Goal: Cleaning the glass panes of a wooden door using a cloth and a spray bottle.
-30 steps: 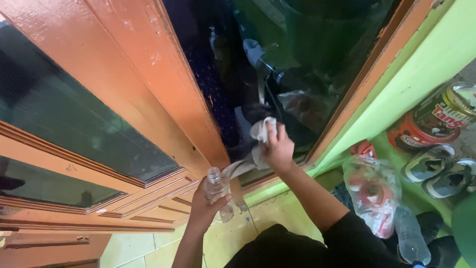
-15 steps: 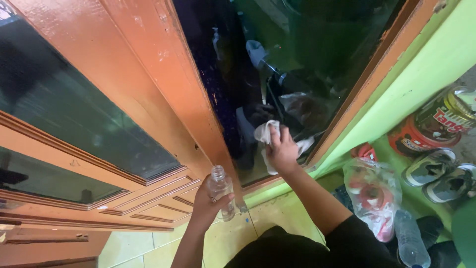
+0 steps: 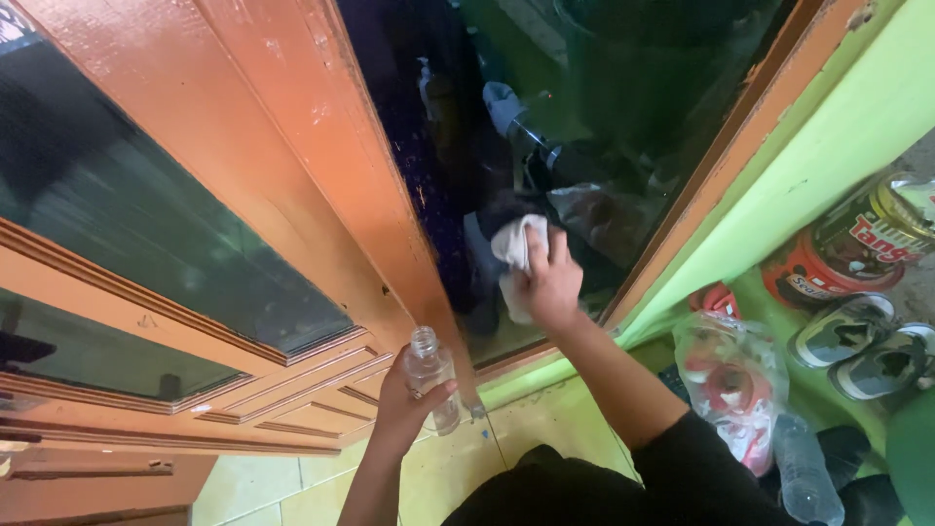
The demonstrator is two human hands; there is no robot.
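Door frame running from upper left to lower centre. Glass pane at upper centre, right of it. Cloth pressed on the pane under right hand. Bottle in left hand, lower centre, before the frame. Bag, tins, shoes at right.

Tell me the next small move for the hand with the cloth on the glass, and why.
Probably sweep the cloth down toward the pane's lower edge. The right hand presses it flat against the dark glass pane a little above the bottom frame, so that strip below looks unwiped. The left hand holds the small clear bottle off the glass, out of the way.
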